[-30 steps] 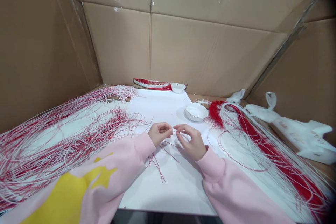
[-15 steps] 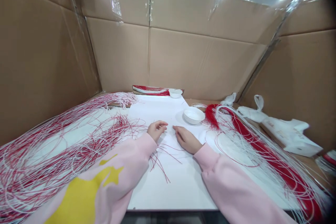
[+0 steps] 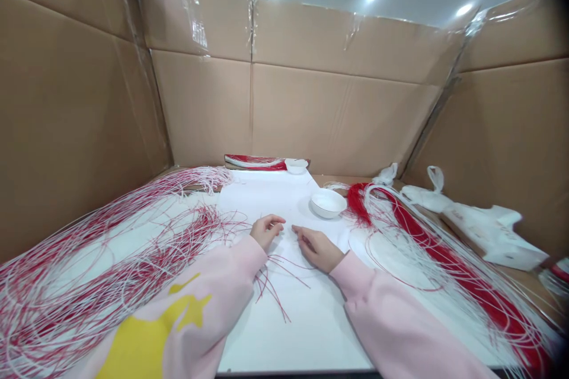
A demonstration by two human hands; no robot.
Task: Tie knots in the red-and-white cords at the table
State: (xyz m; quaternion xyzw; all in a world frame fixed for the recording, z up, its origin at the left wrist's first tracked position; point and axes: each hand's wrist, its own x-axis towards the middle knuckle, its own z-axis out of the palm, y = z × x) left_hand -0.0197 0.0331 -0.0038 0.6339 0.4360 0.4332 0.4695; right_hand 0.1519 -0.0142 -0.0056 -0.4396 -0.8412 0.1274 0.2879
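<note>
My left hand (image 3: 265, 229) rests on the white sheet (image 3: 302, 314) with its fingers curled and pinched at the tips. My right hand (image 3: 315, 245) lies flat beside it, palm down, fingers stretched toward the left hand. A few loose red strands (image 3: 271, 284) lie on the sheet just under and in front of both hands. Whether the left fingers hold a strand is too fine to see. Both arms wear pink sleeves.
A big tangle of red and white strands (image 3: 102, 254) covers the left of the table. A red and white bundle (image 3: 427, 237) runs along the right. A white bowl (image 3: 328, 202) sits behind the hands, a smaller one (image 3: 296, 165) farther back. White plastic bags (image 3: 484, 222) lie right. Cardboard walls surround the table.
Both hands have dropped from a raised pinch onto the sheet; the right hand has flattened out. The view has tilted upward, showing the ceiling lights.
</note>
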